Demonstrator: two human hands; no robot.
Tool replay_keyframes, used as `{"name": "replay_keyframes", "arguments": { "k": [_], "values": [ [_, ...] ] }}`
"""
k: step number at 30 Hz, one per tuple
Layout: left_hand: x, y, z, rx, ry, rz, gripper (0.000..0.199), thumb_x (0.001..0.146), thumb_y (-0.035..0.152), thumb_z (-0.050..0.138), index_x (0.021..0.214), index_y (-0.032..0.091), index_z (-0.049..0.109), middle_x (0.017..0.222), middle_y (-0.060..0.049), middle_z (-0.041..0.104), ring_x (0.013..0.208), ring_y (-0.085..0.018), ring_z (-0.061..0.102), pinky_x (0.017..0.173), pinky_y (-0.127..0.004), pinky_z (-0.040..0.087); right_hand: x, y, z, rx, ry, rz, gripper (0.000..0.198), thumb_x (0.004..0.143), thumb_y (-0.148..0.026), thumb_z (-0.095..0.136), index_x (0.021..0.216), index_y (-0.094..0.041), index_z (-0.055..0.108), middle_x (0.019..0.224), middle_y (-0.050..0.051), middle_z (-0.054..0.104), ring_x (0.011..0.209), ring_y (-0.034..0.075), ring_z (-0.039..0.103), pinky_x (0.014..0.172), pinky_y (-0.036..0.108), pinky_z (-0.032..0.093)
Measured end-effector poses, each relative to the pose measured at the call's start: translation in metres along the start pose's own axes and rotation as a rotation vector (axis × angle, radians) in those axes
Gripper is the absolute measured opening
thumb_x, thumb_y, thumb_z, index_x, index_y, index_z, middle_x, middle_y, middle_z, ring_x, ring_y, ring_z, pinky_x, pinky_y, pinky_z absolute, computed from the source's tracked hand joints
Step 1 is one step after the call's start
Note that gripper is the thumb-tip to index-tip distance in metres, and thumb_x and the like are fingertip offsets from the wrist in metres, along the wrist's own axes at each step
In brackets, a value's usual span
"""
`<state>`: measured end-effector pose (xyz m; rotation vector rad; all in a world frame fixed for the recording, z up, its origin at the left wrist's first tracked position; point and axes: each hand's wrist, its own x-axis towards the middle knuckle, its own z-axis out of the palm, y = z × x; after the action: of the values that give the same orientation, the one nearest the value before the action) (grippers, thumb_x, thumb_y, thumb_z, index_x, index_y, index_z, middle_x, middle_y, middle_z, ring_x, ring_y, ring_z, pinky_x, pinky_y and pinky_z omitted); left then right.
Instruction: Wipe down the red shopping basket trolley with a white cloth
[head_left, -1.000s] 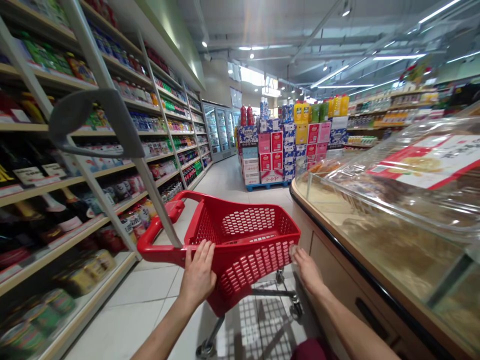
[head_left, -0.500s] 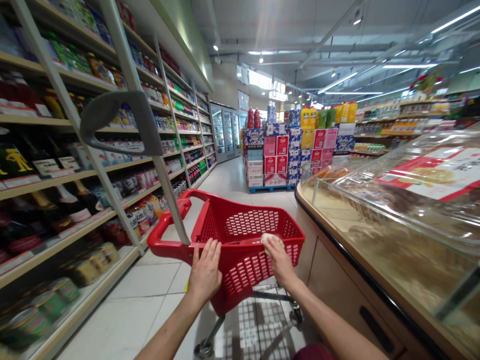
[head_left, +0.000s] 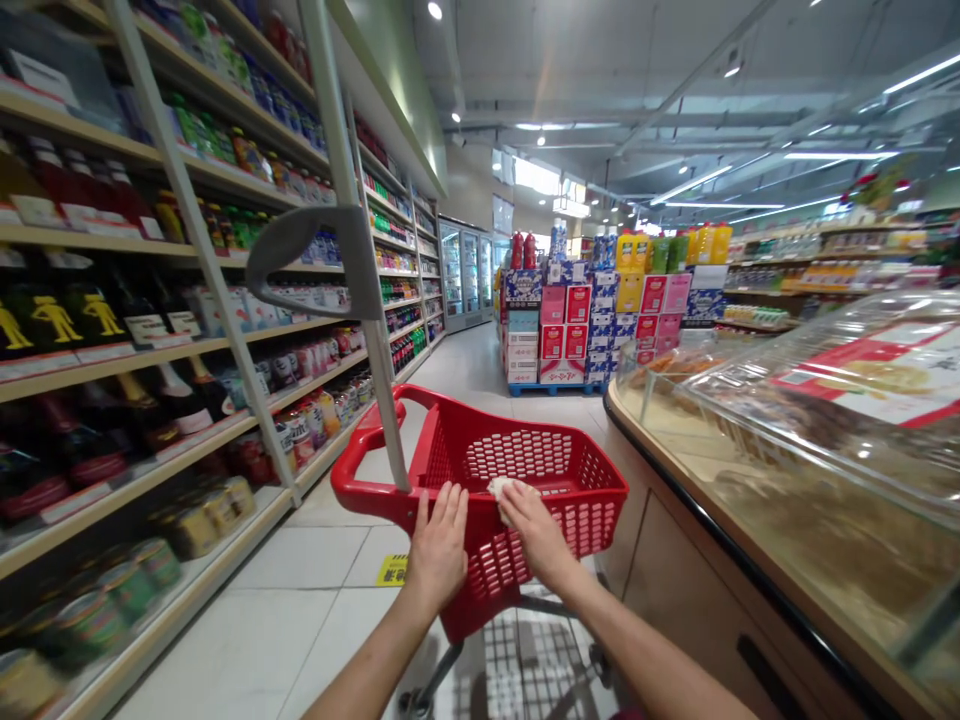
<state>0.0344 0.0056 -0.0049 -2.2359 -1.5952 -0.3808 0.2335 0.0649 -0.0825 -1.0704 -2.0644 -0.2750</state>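
Note:
A red plastic shopping cart [head_left: 592, 478] with perforated basket walls stands in front of me. My left hand [head_left: 437, 548] lies on the basket's near rim beside the grey pole [head_left: 387, 400], fingers straight and reaching over the edge. Farther along that rim, my right hand [head_left: 536, 525] presses a crumpled white cloth [head_left: 501, 488] against the red plastic. Its fingers cover much of the cloth, so I cannot tell whether that is fabric or tissue. The pole rises from the cart's handle end and carries a grey loop [head_left: 358, 262].
Shelves of bottles and cans [head_left: 187, 345] run along the left. At right stands a wooden counter [head_left: 675, 560] with clear-lidded food packs [head_left: 847, 380]. Stacked drink cartons [head_left: 564, 335] sit on a blue pallet ahead. A yellow floor sticker [head_left: 391, 570] shows beside the cart.
My right hand has slid along the rim with the cloth, closer to my left hand. The left hand stays put on the cart. My view has turned slightly left.

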Motion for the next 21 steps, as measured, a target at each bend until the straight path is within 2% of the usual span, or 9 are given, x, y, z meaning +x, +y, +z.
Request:
{"name": "replay_keyframes", "arguments": {
  "k": [4, 6, 8, 10, 12, 13, 17, 19, 21],
  "values": [
    [-0.004, 0.001, -0.002, 0.003, -0.028, 0.023, 0.064, 0.066, 0.020, 0.041, 0.128, 0.009, 0.033, 0.136, -0.010, 0.034, 0.128, -0.024, 0.023, 0.106, -0.046, 0.003, -0.014, 0.046, -0.023, -0.100, 0.137, 0.259, 0.052, 0.075, 0.001, 0.030, 0.115, -0.021, 0.054, 0.118, 0.010, 0.054, 0.119, 0.022, 0.040, 0.095, 0.047, 0.033],
    [-0.004, 0.003, -0.002, 0.009, -0.020, 0.015, 0.064, 0.066, 0.019, 0.041, 0.128, 0.009, 0.033, 0.136, -0.010, 0.034, 0.128, -0.024, 0.023, 0.106, -0.046, 0.003, -0.014, 0.046, -0.024, -0.117, 0.175, 0.310, 0.052, 0.075, 0.001, 0.030, 0.115, -0.021, 0.054, 0.117, 0.010, 0.055, 0.118, 0.022, 0.041, 0.095, 0.046, 0.034],
    [-0.004, 0.006, -0.002, 0.014, -0.010, 0.005, 0.064, 0.065, 0.019, 0.041, 0.128, 0.009, 0.034, 0.136, -0.011, 0.034, 0.128, -0.025, 0.023, 0.106, -0.046, 0.003, -0.011, 0.026, -0.015, -0.088, 0.136, 0.231, 0.050, 0.077, -0.001, 0.032, 0.119, -0.022, 0.051, 0.120, 0.007, 0.053, 0.119, 0.020, 0.039, 0.096, 0.043, 0.034],
    [-0.004, 0.007, -0.003, 0.015, -0.011, 0.000, 0.064, 0.065, 0.018, 0.041, 0.128, 0.009, 0.034, 0.135, -0.011, 0.035, 0.127, -0.025, 0.023, 0.106, -0.046, 0.003, -0.009, 0.004, -0.005, -0.027, 0.078, 0.075, 0.048, 0.080, -0.004, 0.032, 0.123, -0.022, 0.046, 0.128, 0.006, 0.046, 0.123, 0.019, 0.034, 0.099, 0.043, 0.032],
    [-0.003, 0.005, -0.004, 0.009, -0.021, 0.006, 0.064, 0.065, 0.018, 0.041, 0.128, 0.008, 0.034, 0.135, -0.011, 0.034, 0.128, -0.025, 0.023, 0.106, -0.046, 0.003, -0.012, 0.001, -0.004, 0.003, 0.059, -0.007, 0.047, 0.082, -0.006, 0.033, 0.124, -0.023, 0.044, 0.130, 0.004, 0.044, 0.124, 0.019, 0.032, 0.099, 0.043, 0.031],
    [-0.003, 0.005, -0.004, 0.009, -0.026, 0.012, 0.064, 0.065, 0.019, 0.041, 0.128, 0.008, 0.033, 0.136, -0.011, 0.034, 0.128, -0.025, 0.023, 0.106, -0.046, 0.003, -0.015, 0.006, -0.006, -0.004, 0.077, 0.012, 0.046, 0.083, -0.007, 0.033, 0.124, -0.024, 0.044, 0.129, 0.004, 0.045, 0.124, 0.019, 0.032, 0.099, 0.043, 0.032],
    [-0.002, 0.006, 0.000, 0.021, -0.015, 0.034, 0.066, 0.066, 0.022, 0.042, 0.129, 0.007, 0.032, 0.137, -0.012, 0.031, 0.129, -0.026, 0.019, 0.106, -0.048, 0.003, -0.018, 0.029, -0.014, -0.064, 0.196, 0.244, 0.051, 0.079, -0.001, 0.032, 0.122, -0.023, 0.047, 0.126, 0.007, 0.048, 0.123, 0.021, 0.033, 0.100, 0.046, 0.028],
    [-0.002, 0.008, 0.002, 0.015, 0.005, 0.026, 0.066, 0.065, 0.023, 0.043, 0.129, 0.006, 0.032, 0.137, -0.014, 0.031, 0.129, -0.027, 0.019, 0.106, -0.049, 0.002, -0.009, 0.014, -0.006, -0.033, 0.177, 0.231, 0.052, 0.078, -0.001, 0.031, 0.124, -0.021, 0.045, 0.127, 0.008, 0.047, 0.123, 0.021, 0.033, 0.101, 0.048, 0.027],
    [-0.003, 0.004, 0.002, -0.002, 0.030, 0.041, 0.064, 0.066, 0.022, 0.043, 0.128, 0.007, 0.034, 0.136, -0.013, 0.033, 0.128, -0.026, 0.022, 0.106, -0.047, 0.004, 0.001, -0.011, 0.005, 0.019, 0.119, 0.130, 0.052, 0.079, -0.002, 0.032, 0.126, -0.021, 0.042, 0.129, 0.007, 0.044, 0.124, 0.020, 0.031, 0.101, 0.046, 0.028]
  ]
}}
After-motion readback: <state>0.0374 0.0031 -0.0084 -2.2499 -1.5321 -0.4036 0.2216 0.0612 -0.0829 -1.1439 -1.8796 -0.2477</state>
